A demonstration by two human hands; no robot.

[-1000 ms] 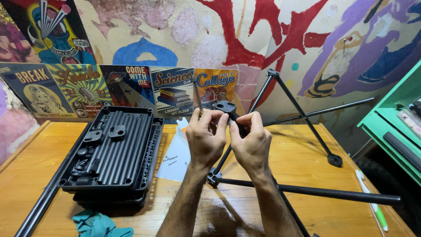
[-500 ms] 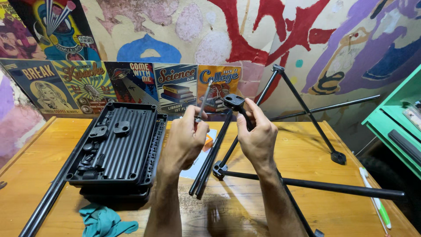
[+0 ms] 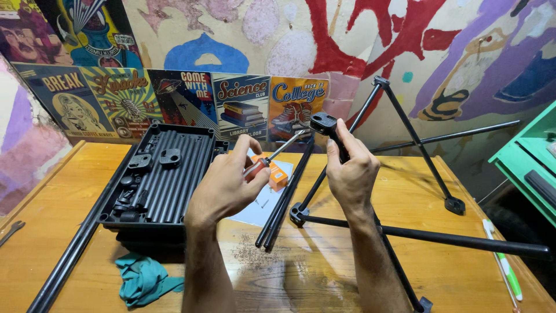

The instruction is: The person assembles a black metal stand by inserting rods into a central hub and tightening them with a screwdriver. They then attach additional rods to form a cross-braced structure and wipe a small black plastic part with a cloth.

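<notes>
Since 0.5 s ago our left hand (image 3: 229, 184) has lifted an orange-handled screwdriver (image 3: 271, 162), gripping it; our right hand (image 3: 349, 171) clasps the black plastic joint (image 3: 323, 123), seemingly atop 2 black metal rods (image 3: 285, 200) above the wooden counter (image 3: 313, 272).

Black ribbed tray (image 3: 168, 179), black rods (image 3: 440, 236), teal cloth (image 3: 145, 278), seemingly orange-handled screwdriver (image 3: 263, 165)

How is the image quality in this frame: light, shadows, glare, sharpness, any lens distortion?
Head view: warm, fairly even light; sharp across the left hand, screwdriver, right hand and black frame joint. Soft forearm shadows and a mild sheen fall on the wooden table. Slight wide-angle bowing at the edges; no notable motion blur.
</notes>
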